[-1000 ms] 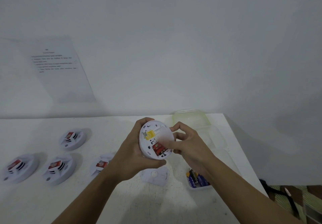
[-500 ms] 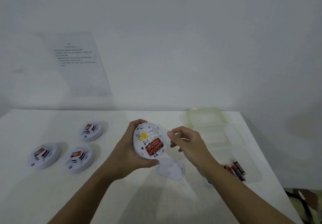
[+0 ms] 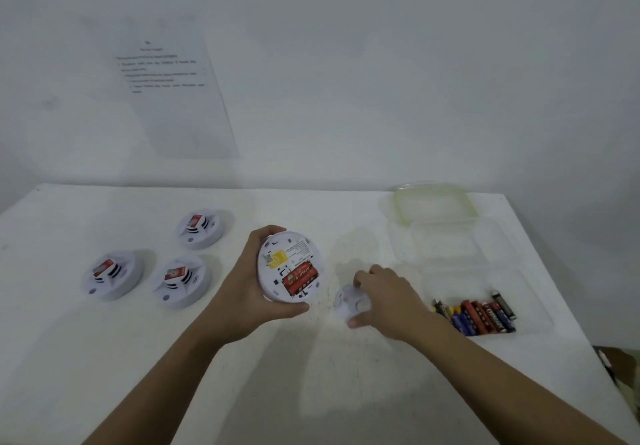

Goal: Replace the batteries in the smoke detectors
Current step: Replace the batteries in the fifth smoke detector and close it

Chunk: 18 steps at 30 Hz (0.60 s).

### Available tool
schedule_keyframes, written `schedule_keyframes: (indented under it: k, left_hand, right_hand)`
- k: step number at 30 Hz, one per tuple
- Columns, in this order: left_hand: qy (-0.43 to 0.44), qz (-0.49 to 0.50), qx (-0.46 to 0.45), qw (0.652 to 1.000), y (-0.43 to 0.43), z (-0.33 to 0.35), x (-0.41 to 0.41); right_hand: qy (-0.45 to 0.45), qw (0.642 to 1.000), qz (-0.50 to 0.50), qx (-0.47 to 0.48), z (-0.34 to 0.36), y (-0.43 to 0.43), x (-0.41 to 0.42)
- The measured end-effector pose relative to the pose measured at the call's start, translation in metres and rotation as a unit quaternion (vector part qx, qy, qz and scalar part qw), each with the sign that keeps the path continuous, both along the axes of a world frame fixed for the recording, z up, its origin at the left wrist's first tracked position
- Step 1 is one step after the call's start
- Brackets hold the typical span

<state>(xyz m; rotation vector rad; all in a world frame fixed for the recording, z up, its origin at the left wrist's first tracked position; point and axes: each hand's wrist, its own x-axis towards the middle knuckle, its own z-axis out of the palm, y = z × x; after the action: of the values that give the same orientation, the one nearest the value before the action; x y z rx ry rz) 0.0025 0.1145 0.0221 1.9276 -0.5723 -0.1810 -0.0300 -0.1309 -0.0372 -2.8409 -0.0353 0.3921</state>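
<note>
My left hand (image 3: 242,282) grips a round white smoke detector (image 3: 289,264) tilted up off the table, its back facing me. Red batteries (image 3: 300,276) sit in its open compartment beside a yellow sticker. My right hand (image 3: 388,297) is down on the table, fingers and thumb curled round the white mounting plate (image 3: 351,304) that lies just right of the detector. Three more smoke detectors rest on the table to the left: one at the back (image 3: 200,228), one at the far left (image 3: 111,273) and one nearer the middle (image 3: 180,280).
A clear plastic container (image 3: 533,302) at the right holds several loose batteries (image 3: 476,313). Another clear container (image 3: 441,242) and a green-rimmed lid (image 3: 433,200) lie behind it. A printed sheet (image 3: 169,84) hangs on the wall. The white table (image 3: 173,358) ends at the right.
My right hand left the detector's battery compartment and dropped to the table onto the mounting plate. The left hand kept hold of the detector. The camera turned left.
</note>
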Motion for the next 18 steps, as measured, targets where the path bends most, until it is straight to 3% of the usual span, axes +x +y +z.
schedule_keyframes:
  k: [4, 8, 13, 16, 18]
  left_hand:
    - [0.003, -0.005, -0.002, 1.000, 0.000, 0.002, 0.002]
    - [0.005, -0.008, -0.008, 1.000, -0.003, 0.006, 0.003]
    - [0.008, -0.010, -0.018, 1.000, -0.010, 0.011, 0.004]
    - [0.002, -0.012, -0.019, 1.000, -0.017, 0.014, 0.005]
    - [0.000, -0.017, -0.021, 1.000, -0.024, 0.017, 0.007]
  right_hand:
    - [-0.010, 0.997, -0.026, 0.072, 0.001, -0.001, 0.003]
    - [-0.098, 0.977, -0.064, 0.177, 0.008, -0.005, 0.002]
    - [-0.188, 0.881, -0.137, 0.413, 0.049, -0.007, -0.003]
    - [-0.258, 0.840, -0.116, 0.463, 0.076, 0.001, -0.010]
    - [-0.287, 0.833, -0.097, 0.463, 0.088, 0.005, -0.012]
